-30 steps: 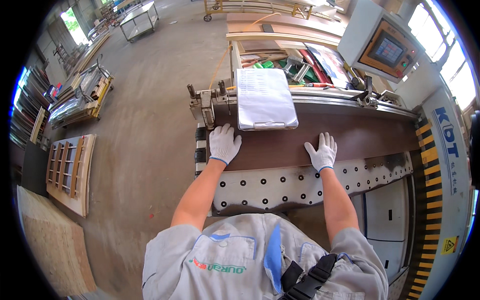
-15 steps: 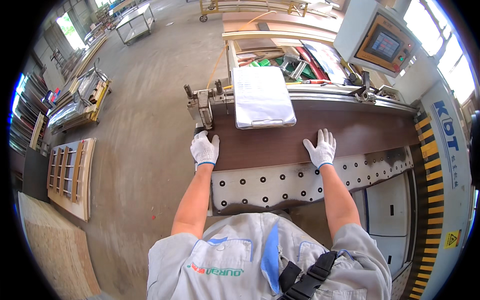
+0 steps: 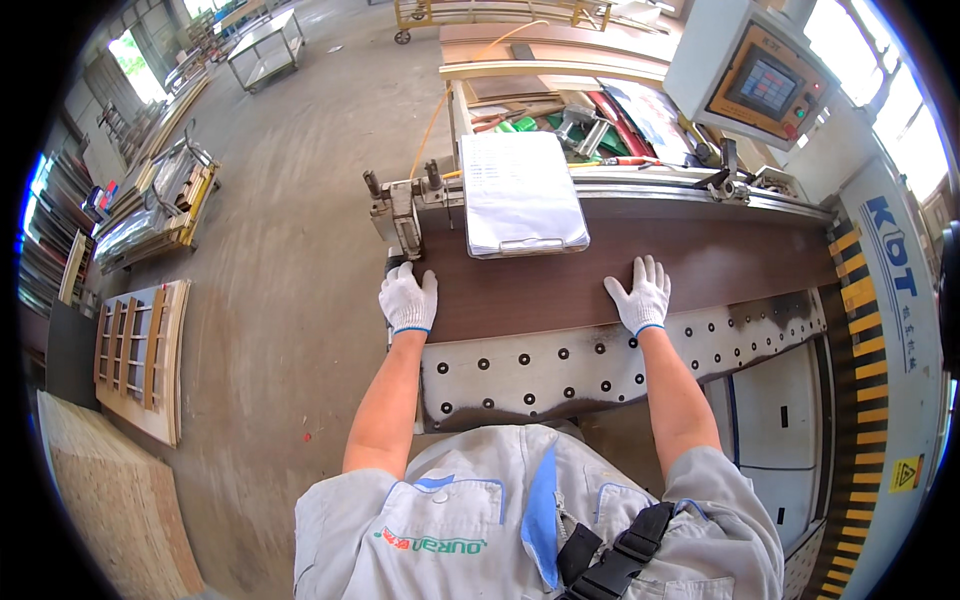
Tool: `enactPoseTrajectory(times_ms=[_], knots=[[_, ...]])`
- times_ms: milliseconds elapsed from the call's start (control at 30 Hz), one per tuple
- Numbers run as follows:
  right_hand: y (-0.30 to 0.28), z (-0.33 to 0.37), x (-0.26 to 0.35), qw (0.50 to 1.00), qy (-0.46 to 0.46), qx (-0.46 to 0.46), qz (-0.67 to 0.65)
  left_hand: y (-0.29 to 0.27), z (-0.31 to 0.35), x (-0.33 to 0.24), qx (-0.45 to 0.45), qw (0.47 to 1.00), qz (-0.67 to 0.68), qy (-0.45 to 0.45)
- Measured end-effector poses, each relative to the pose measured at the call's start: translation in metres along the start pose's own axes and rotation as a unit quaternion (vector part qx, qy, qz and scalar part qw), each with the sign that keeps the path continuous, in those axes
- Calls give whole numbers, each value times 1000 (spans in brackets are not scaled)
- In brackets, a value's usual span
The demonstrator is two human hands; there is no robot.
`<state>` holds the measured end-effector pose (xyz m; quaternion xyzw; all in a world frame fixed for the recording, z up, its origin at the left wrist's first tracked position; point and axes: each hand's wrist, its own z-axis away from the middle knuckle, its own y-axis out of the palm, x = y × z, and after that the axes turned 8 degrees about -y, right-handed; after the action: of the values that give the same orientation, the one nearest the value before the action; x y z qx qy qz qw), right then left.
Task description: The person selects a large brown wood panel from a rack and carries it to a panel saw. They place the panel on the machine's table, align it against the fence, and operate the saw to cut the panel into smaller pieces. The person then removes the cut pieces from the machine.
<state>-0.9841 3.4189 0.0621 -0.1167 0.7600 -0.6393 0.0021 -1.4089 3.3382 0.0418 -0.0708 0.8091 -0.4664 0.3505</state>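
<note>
A long dark brown wood-grain panel [image 3: 700, 250] lies flat across the machine's perforated metal bed [image 3: 490, 380]. My right hand [image 3: 642, 298], in a white knit glove, rests on the panel near its front edge with its fingers stretched out and thumb apart. At the panel's left end lies my left hand [image 3: 408, 300], gloved likewise. Its thumb is apart from the fingers, which reach toward a dark part below the metal bracket [image 3: 408, 222]; their tips show poorly. Between the hands and farther back, a clipboard with white sheets [image 3: 523, 195] lies over the panel's back edge.
A metal rail [image 3: 640, 186] runs behind the panel. Beyond it, a bench holds a nail gun [image 3: 580, 128] and assorted tools. A control box with a screen [image 3: 768, 82] hangs at the back right, above a striped machine column [image 3: 868, 330]. Slatted boards [image 3: 140, 355] stand left.
Both hands keep their places on the panel. Only the whole view has shifted very slightly.
</note>
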Motion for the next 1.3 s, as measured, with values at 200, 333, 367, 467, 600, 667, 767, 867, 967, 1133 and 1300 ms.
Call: enactPoseTrajectory(times_ms=[200,333,367,467,600,667,767,867,967,1133,1300], knots=[[-3,0,2,1000,2,5,4,-3,1,-1,1,1000,-5,-2],[0,0,1,1000,1,-1,2,-1,0,-1,2,1000,-11,-5],[-1,0,1,1000,1,0,2,-1,0,-2,2,1000,-11,-6],[-3,1,2,1000,0,2,1,-1,0,-2,4,1000,-10,-8],[0,0,0,1000,-6,-3,-2,-1,1,-2,13,1000,-13,-18],[1,-2,-2,1000,-14,-2,-1,-1,-1,-6,3,1000,-19,-23],[2,-8,-7,999,-40,8,2,-1,-2,-8,18,998,-25,-50],[2,-18,-13,996,-87,16,-6,-8,-12,-18,51,991,-29,-122],[4,-33,-10,991,-134,19,-16,-10,-26,-18,128,973,-50,-186],[2,-57,-3,981,-189,16,-32,-14,-33,-18,126,967,-10,-223],[6,-61,-3,979,-197,11,-42,-13,-32,-22,127,963,-14,-239]])
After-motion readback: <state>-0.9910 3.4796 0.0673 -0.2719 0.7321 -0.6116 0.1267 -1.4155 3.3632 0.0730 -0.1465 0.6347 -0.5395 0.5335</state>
